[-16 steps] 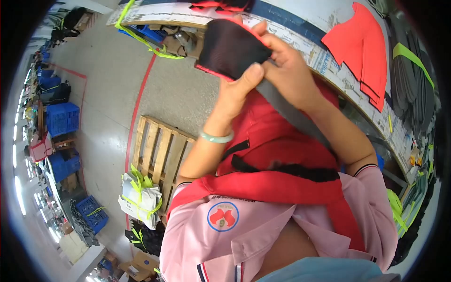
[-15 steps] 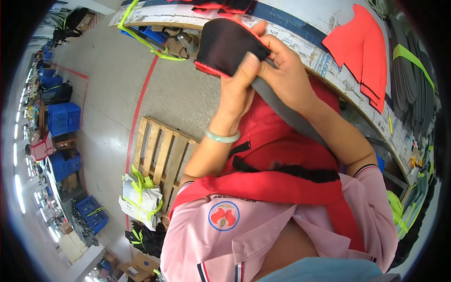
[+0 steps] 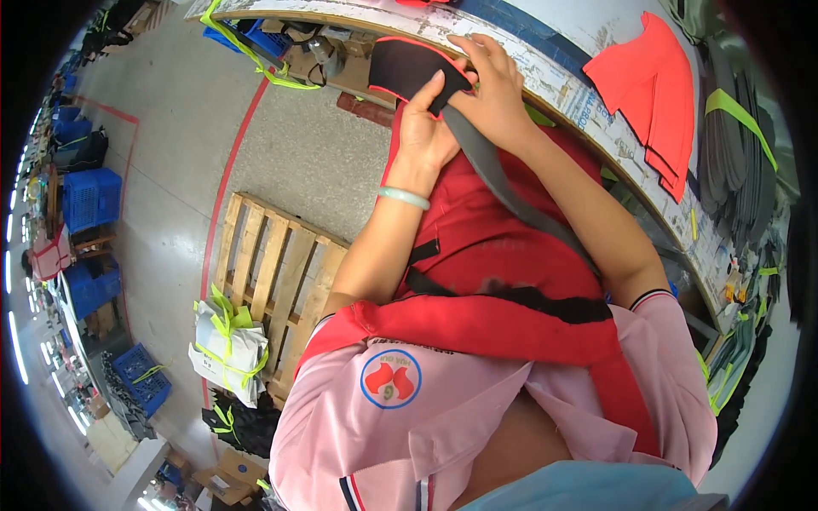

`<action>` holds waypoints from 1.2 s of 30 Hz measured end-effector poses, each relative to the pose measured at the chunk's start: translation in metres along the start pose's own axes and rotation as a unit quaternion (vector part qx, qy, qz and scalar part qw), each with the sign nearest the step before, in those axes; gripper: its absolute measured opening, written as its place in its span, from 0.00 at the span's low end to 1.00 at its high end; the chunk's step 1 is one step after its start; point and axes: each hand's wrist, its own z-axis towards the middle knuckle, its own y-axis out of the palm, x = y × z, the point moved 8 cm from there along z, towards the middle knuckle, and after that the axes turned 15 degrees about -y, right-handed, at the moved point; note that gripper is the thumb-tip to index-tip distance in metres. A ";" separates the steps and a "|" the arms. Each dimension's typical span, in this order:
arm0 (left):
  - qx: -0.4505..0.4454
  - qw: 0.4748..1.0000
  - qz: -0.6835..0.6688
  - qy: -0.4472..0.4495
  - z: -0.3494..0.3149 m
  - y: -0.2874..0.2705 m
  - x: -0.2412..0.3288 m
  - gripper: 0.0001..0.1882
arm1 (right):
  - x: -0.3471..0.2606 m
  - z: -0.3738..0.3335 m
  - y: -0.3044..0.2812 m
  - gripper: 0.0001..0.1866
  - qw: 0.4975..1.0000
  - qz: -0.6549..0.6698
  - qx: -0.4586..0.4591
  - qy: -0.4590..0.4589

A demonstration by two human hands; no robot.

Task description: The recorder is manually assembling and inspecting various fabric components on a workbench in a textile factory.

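From where I sit, I have the left grip (image 3: 426, 136) closed on the black, red-edged fabric panel (image 3: 399, 71), with the thumb pressed near the panel's right end. The panel is held up just in front of the near edge of the worn white surface (image 3: 554, 94), toward its left part. The right grip (image 3: 494, 95) is beside the left one, also in front of the surface, close against the upper end of the dark gray strap (image 3: 487, 162), its fingers (image 3: 484, 55) spread toward the surface. The thumb side is hidden from me, so I cannot tell whether this grip pinches the strap or merely rests on it. The strap runs away from the surface, over the red apron (image 3: 520, 247), and passes out of sight at the right forearm (image 3: 588, 200).

To handle this well, I would pinch the panel lightly, letting the cloth lie flat without its edge rolling. The strap looks long and slack; its weight could tug the panel askew, so I would run it out untwisted and clear of the forearm. If I wanted support, I would use the surface, left of the coral-red fabric pieces (image 3: 646, 111) and stacked gray strips (image 3: 724, 166) on its right part.
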 end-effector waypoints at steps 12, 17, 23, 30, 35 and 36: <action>0.033 0.923 0.320 0.212 -0.031 0.115 0.021 0.15 | -0.081 -0.020 -0.050 0.35 0.982 0.041 -0.053 -0.175; 0.081 0.924 0.321 0.191 -0.043 0.115 0.005 0.15 | -0.095 -0.018 -0.050 0.36 0.972 0.064 -0.050 -0.219; 0.130 0.987 -0.041 0.089 0.031 -0.077 -0.007 0.13 | -0.019 -0.053 0.035 0.35 0.955 0.082 -0.274 -0.074; 0.155 0.987 -0.048 0.021 0.020 -0.111 -0.008 0.12 | 0.014 -0.089 0.084 0.41 0.907 0.147 -0.391 0.057; 0.051 0.992 -0.104 0.054 0.037 -0.106 0.031 0.12 | 0.035 -0.052 0.109 0.43 0.878 0.206 -0.433 0.006; 0.086 0.986 -0.130 0.060 0.041 -0.114 0.036 0.11 | 0.030 -0.044 0.113 0.44 0.875 0.219 -0.432 -0.006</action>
